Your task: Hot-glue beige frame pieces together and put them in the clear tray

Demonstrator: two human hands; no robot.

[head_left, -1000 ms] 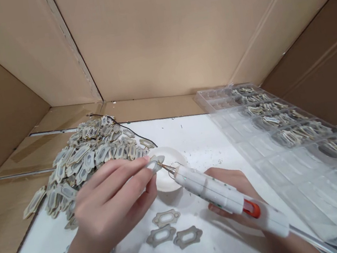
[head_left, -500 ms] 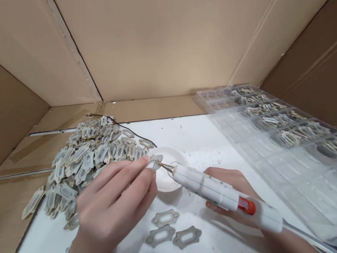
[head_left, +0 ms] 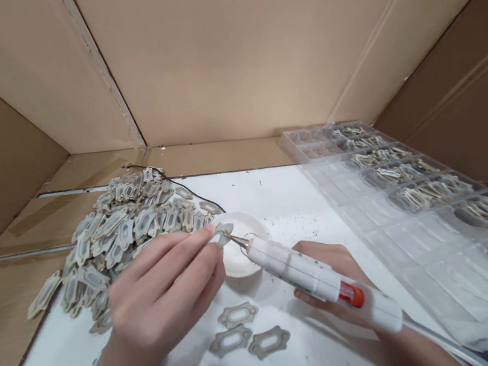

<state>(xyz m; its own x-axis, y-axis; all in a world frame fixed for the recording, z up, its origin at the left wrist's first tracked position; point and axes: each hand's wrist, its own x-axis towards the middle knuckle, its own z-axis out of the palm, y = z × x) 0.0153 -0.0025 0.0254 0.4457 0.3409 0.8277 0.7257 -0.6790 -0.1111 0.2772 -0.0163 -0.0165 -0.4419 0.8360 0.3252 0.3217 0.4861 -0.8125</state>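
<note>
My left hand [head_left: 160,296] pinches a small grey frame-shaped piece [head_left: 223,233] between thumb and fingertips, holding it just above a round white dish [head_left: 242,259]. My right hand [head_left: 337,270] grips a white pen-shaped glue tool [head_left: 313,275] with an orange button; its metal tip touches the held piece. Three similar flat frame pieces [head_left: 247,332] lie on the white sheet [head_left: 283,201] below my hands. A bracelet sits on my left wrist.
A large heap of the same grey frame pieces [head_left: 117,226] lies at the left, with a thin black wire [head_left: 180,186] running behind it. A clear plastic compartment tray [head_left: 417,206] holding metal parts stands at the right. Cardboard walls [head_left: 225,57] enclose the work area.
Both hands, the held piece and the glue tool have shifted slightly left and down; the tool tip stays against the piece. The view has drifted a little.
</note>
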